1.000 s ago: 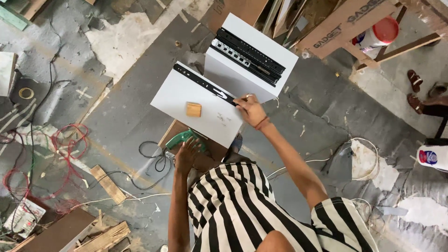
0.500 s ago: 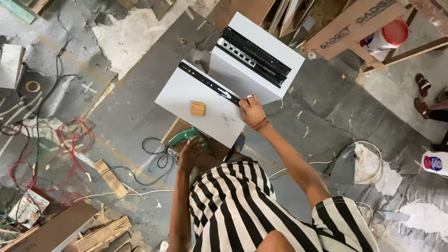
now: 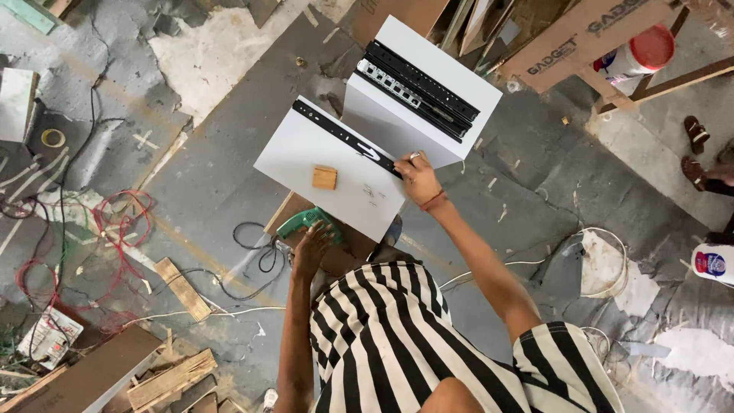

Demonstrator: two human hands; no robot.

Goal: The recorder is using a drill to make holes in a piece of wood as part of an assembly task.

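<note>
A white panel (image 3: pixel 306 164) lies flat over a low brown box, with a black slide rail (image 3: pixel 340 136) along its far edge and a small wooden block (image 3: pixel 324 177) on top. My right hand (image 3: pixel 417 177) presses on the near end of that rail, fingers curled on it. My left hand (image 3: pixel 308 246) reaches down beside the panel and grips a green drill (image 3: pixel 307 222). Behind the panel stands a second white board (image 3: pixel 451 73) that carries two black and silver slide rails (image 3: pixel 413 86).
Red and black cables (image 3: pixel 115 229) sprawl on the floor at left, near a tape roll (image 3: pixel 52 138). Wood scraps (image 3: pixel 172 378) lie at bottom left. Cardboard boxes (image 3: pixel 566 46) and a red-lidded tub (image 3: pixel 646 52) stand at top right. Another person's sandalled feet (image 3: pixel 699 153) are at right.
The view has drifted slightly. Both hands keep their places: the right at the rail's end, the left on the drill.
</note>
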